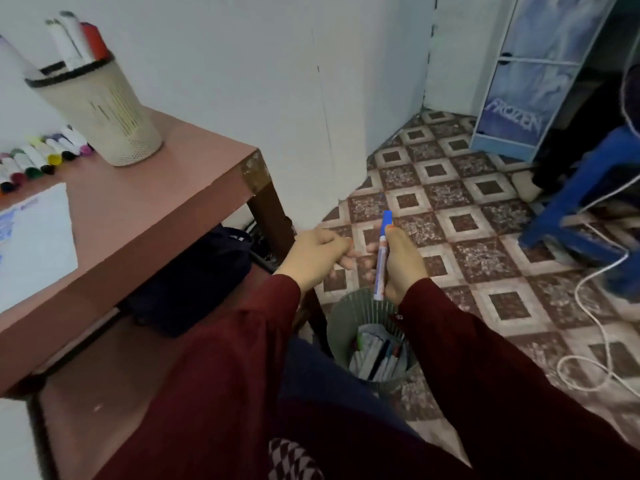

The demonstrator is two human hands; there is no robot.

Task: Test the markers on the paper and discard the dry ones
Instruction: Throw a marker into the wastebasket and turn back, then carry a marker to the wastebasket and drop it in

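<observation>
While the right hand (403, 265) grips a blue marker (382, 258) upright, cap on and pointing up, fingers curled round its white barrel, the left hand (318, 254) hangs just beside it with fingers loosely curled and nothing seen in them. Both hands are off the right edge of the bench (156, 202), above a bin (336, 323) that stands on the tiled floor by the bench leg. Several markers (377, 355) lie inside the bin. On the bench, a sheet of paper (34, 244) with blue scribbles lies at the left. Behind it runs a row of capped markers (41, 157), and beside the row stands a beige cup (104, 109) holding more markers (72, 39).
</observation>
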